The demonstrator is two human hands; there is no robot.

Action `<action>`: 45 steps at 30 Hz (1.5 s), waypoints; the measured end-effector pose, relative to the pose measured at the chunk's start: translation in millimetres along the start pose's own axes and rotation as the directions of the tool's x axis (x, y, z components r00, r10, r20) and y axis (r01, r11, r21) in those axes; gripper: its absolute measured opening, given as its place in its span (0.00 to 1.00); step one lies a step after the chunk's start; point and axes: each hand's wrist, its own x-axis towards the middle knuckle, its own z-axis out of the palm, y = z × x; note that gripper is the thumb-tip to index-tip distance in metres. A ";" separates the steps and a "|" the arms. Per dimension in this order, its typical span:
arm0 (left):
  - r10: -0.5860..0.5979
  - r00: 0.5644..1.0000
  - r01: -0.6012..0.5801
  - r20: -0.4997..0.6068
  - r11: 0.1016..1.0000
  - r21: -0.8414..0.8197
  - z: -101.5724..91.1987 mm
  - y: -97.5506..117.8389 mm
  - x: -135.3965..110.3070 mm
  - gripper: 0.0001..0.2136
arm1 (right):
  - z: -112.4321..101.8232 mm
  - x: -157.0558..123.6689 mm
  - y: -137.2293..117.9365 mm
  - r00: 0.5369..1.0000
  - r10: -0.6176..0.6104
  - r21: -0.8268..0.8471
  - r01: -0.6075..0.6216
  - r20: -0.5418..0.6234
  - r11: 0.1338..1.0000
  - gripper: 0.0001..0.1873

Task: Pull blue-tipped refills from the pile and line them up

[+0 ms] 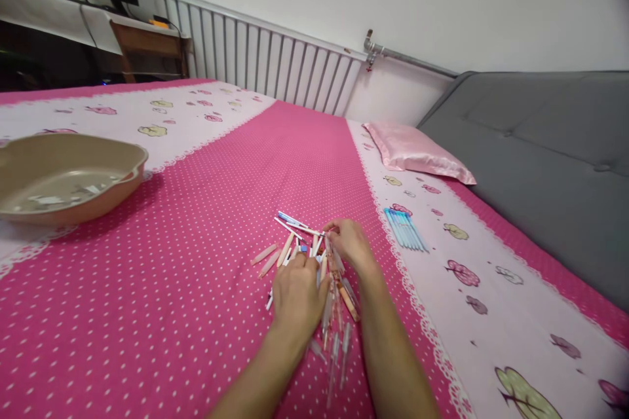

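Two hands rest on a scattered pile of thin plastic pen parts [304,255] on the pink dotted bed sheet [171,288]: left hand [297,298] lies loosely curled over them, right hand [350,242] pinches one piece.

The single head view looks forward and down from above the near edge of the pink bedspread [206,222], close over both forearms. It faces the far edge, where the white radiator [265,65] lines the wall, the grey headboard [540,163] along the right edge.
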 end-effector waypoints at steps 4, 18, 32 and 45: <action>-0.047 0.999 0.046 0.011 0.998 0.040 1.2 -0.9 0.6 0.08 | 7.0 4.5 -1.0 0.999 -0.010 -0.004 0.010 -0.053 1.000 0.15; -0.147 0.989 0.147 -0.024 0.989 -0.011 -0.7 -8.5 2.3 0.09 | 14.8 5.3 -2.7 0.996 -0.085 0.115 0.083 0.014 0.990 0.11; -0.324 0.946 0.199 0.004 0.572 -0.796 -10.1 -25.9 16.1 0.05 | -26.4 -13.6 -13.0 0.966 -0.243 0.852 0.049 0.093 0.521 0.12; -0.226 0.973 0.084 -0.054 0.556 -0.827 -23.4 -23.1 13.0 0.12 | -39.5 -34.1 -33.6 0.941 -0.337 0.848 0.204 -0.031 0.490 0.08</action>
